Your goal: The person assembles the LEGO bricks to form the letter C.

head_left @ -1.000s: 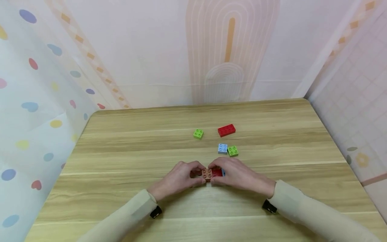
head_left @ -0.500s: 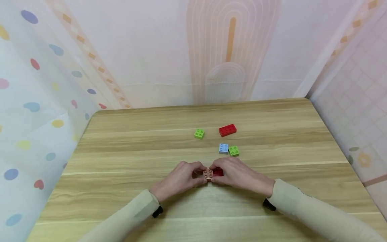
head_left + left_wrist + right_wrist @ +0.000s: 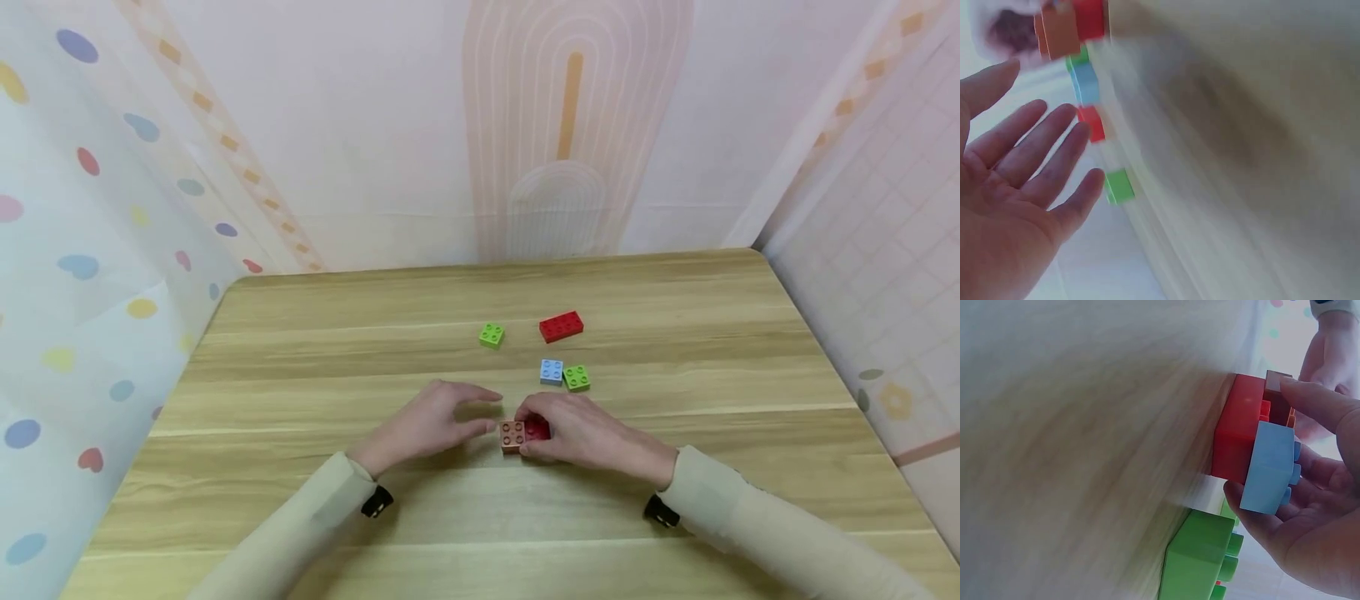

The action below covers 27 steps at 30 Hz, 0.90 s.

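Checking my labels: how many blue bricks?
2. One blue brick sits on the red brick under the right hand, hidden in the head view; another blue brick lies beside a green brick.

Left hand (image 3: 420,423) unoccupied, right hand (image 3: 581,427) in a pinch.
The left arm (image 3: 288,525) and the right arm (image 3: 780,512) reach forward and lean inward, so the two hands face each other, near but apart. The left fingers (image 3: 1038,140) are almost straight and slightly spread, the left thumb (image 3: 991,89) standing away from them; the right thumb (image 3: 542,449) and fingers are bent in a grip.
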### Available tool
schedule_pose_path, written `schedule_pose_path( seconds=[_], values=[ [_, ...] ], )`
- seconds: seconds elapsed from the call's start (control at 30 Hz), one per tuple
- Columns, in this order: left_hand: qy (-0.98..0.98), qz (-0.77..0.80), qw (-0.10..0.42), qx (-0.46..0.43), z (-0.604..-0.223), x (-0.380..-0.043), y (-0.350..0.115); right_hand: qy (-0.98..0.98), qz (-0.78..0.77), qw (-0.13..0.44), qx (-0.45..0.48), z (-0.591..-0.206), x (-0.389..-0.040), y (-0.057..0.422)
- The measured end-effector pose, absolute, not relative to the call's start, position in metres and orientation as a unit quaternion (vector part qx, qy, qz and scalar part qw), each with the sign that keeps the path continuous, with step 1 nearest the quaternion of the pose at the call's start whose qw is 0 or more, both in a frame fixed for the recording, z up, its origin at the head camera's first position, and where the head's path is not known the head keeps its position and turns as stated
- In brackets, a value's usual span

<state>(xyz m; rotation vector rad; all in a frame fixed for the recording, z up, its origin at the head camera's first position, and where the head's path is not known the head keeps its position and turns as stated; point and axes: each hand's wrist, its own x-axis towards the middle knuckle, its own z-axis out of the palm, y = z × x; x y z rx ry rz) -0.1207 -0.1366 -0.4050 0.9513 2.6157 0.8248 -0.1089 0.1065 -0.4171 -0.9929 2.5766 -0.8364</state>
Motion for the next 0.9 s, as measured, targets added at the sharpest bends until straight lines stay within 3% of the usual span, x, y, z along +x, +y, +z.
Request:
schedule_pose_path(
  seconds=[0.47,0.9],
  values=[
    [0.889,0.373,0.012,0.264,-0.407,-0.177,-0.149,0.886,-0.294,0.132,-0.334,-0.419,-0.111,0.107],
    [0.872,0.421,0.058,0.241,-0.412,-0.207,-0.152,0.884,-0.297,0.144,-0.331,-0.417,-0.111,0.107]
  ],
)
